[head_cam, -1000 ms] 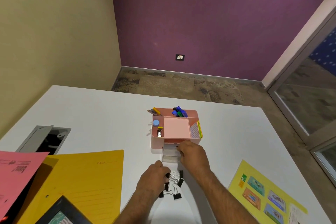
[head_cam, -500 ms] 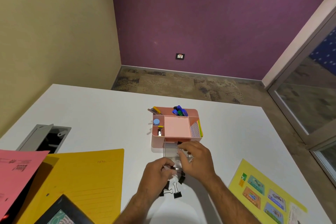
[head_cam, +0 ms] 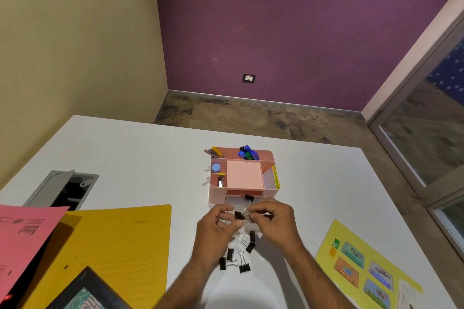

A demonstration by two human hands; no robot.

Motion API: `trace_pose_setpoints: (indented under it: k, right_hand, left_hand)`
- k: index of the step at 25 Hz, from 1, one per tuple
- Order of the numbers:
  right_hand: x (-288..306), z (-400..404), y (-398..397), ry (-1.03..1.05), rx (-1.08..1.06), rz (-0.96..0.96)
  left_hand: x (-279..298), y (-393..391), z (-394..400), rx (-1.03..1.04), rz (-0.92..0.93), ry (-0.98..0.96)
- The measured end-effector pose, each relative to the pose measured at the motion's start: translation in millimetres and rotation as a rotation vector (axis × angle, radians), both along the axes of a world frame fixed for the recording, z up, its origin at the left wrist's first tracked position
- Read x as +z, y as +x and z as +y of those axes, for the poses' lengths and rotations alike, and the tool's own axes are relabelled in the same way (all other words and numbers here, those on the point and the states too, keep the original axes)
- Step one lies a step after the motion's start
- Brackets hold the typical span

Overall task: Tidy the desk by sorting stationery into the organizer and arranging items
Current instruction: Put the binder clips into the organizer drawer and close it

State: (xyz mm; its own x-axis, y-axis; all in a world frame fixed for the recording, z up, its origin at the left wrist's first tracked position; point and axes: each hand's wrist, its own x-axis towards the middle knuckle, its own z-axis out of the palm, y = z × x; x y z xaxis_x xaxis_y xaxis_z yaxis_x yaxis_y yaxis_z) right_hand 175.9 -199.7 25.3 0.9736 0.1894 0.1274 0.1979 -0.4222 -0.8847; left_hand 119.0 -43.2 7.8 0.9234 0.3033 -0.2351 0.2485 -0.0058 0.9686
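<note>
A pink desk organizer (head_cam: 268,153) stands mid-table with pens, a blue cap and sticky notes in its compartments. Its clear front drawer (head_cam: 229,202) is pulled out, and one black binder clip (head_cam: 249,198) lies in it. Just in front of the drawer, my right hand (head_cam: 272,223) pinches the wire handle of a black binder clip (head_cam: 239,215). My left hand (head_cam: 216,229) is beside it with curled fingers touching the same clip. Several more black binder clips (head_cam: 242,262) lie loose on the white table under my hands.
A yellow folder (head_cam: 113,246) and a pink sheet (head_cam: 22,236) lie at the left. A dark frame (head_cam: 85,293) sits at the bottom left, and an open grey cable hatch (head_cam: 62,190) behind it. A yellow card sheet (head_cam: 364,266) lies at the right.
Both hands rose from the clip pile to the drawer front. A binder clip now lies in the drawer, and my right hand holds another clip between the two hands.
</note>
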Motion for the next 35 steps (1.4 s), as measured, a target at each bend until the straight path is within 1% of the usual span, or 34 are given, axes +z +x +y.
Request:
trace_pose_setpoints:
  k: [1,2,5,6,8,12,15,17,21,25,29,31,33,35]
  right_hand:
    - [1,-1,2,-0.017,-0.018,-0.042]
    - [1,-1,4,-0.035,-0.035,-0.085]
    - [3,3,10,-0.145,-0.041,-0.165]
    - [3,4,11,-0.21,-0.019,-0.183]
    - [2,7,13,-0.342,0.037,-0.2]
    - [5,14,18,-0.516,0.151,-0.153]
    - [10,20,20,-0.653,0.221,-0.167]
    - [12,24,23,-0.723,0.234,-0.138]
    - [15,27,27,-0.775,0.227,-0.109]
    - [17,24,26,-0.812,0.251,-0.134]
    - [10,25,26,-0.85,0.283,-0.14]
    - [7,26,28,-0.874,0.293,-0.129]
    - [3,26,28,-0.877,0.288,-0.134]
    - [3,23,25,-0.833,0.262,-0.187]
  left_hand:
    - [-2,-1,2,-0.051,0.012,0.025]
    - [-5,-2,5,-0.115,0.024,0.093]
    - [-15,-5,14,-0.315,0.039,0.406]
    - [-17,-7,16,-0.351,0.037,0.474]
    - [-20,-11,19,-0.353,0.015,0.53]
    - [-21,-16,20,-0.321,-0.018,0.636]
    - [-21,-14,20,-0.462,0.046,0.784]
    - [-26,-11,18,-0.557,0.108,0.831]
    - [-34,-4,15,-0.602,0.173,0.883]
    - [-34,-6,15,-0.695,0.108,1.014]
    - [-35,-8,16,-0.728,0.074,1.086]
    - [-38,-8,15,-0.769,0.03,1.158]
    - [-39,-9,16,-0.814,-0.064,1.268]
    - [-45,-9,17,-0.854,-0.146,1.325]
